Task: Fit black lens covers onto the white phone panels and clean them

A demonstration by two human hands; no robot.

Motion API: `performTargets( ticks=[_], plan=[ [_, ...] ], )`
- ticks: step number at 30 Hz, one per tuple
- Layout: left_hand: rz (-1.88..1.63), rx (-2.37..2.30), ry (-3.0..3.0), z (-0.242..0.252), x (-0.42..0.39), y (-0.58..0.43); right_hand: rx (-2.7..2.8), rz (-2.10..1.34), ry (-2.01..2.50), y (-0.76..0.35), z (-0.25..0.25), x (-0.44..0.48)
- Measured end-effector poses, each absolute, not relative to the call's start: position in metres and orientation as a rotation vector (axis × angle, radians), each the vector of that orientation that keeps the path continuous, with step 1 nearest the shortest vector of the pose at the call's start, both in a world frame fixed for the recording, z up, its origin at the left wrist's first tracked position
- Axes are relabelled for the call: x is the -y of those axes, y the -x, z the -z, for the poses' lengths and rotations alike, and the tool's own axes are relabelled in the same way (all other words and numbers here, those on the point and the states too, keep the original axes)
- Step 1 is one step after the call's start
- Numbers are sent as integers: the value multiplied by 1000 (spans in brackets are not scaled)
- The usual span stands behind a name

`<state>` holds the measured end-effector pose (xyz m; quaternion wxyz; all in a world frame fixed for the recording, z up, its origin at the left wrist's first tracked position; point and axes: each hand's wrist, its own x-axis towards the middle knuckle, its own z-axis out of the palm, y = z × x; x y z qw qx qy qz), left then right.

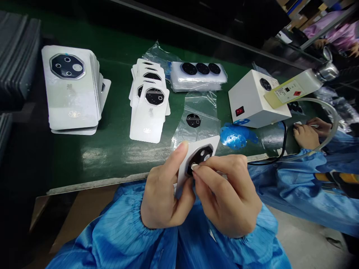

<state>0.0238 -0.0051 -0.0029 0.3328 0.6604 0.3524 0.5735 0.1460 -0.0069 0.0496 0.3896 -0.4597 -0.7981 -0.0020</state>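
Note:
My left hand (162, 190) grips a white phone back cover (209, 144) by its lower part, held over the near edge of the green belt (112, 149). The cover's black octagonal camera panel (200, 155) faces up. My right hand (227, 194) is closed in a pinch, its fingertips pressing on that panel; whether anything small sits between them is hidden. Both sleeves are blue.
Two stacks of white back covers (71, 89) (150, 101) lie on the belt. A tray of black lenses (200, 74), a loose lens on plastic film (193, 120), crumpled blue film (235, 135) and a white box with a red switch (252, 101) stand beyond. A co-worker's hands (307, 132) are at right.

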Motion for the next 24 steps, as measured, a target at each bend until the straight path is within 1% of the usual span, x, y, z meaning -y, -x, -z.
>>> performTargets(
  ticks=[6,12,24],
  plan=[
    [-1519,-934,-1769,8,8,-26,1931,-52,1182,-145,-50,9],
    [-1556,-1025,-1729,4,14,-29,1891,-66,1212,-143,-51,9],
    [-1572,-947,-1943,7,8,-25,1867,-74,1205,-139,-48,7]
  ],
)
